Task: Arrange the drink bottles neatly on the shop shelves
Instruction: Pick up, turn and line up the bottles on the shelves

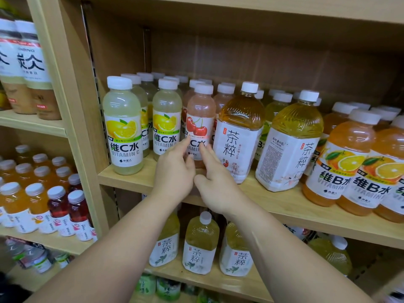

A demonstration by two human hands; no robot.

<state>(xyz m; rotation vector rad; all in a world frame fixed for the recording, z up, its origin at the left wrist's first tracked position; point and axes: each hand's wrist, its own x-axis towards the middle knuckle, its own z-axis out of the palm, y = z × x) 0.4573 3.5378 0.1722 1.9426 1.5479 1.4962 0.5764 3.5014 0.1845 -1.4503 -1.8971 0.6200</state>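
At the front edge of the middle wooden shelf (284, 204), the pink cherry vitamin C bottle (200, 119) stands upright, cap up and label facing outward, between a lemon vitamin C bottle (167, 119) and a large tea bottle (239, 132). Left hand (175, 171) and right hand (215, 189) both meet its lower label with loosely spread fingertips, neither closed around it.

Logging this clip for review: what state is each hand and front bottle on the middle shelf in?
Left hand: open, fingertips on the cherry bottle.
Right hand: open, fingertips on the same bottle.
Cherry bottle: upright, capped, label forward.
Lemon bottle: upright, capped, label forward.
Amber tea bottle: upright, capped, label forward.
Yellow tea bottle: leaning, capped, label turned sideways.
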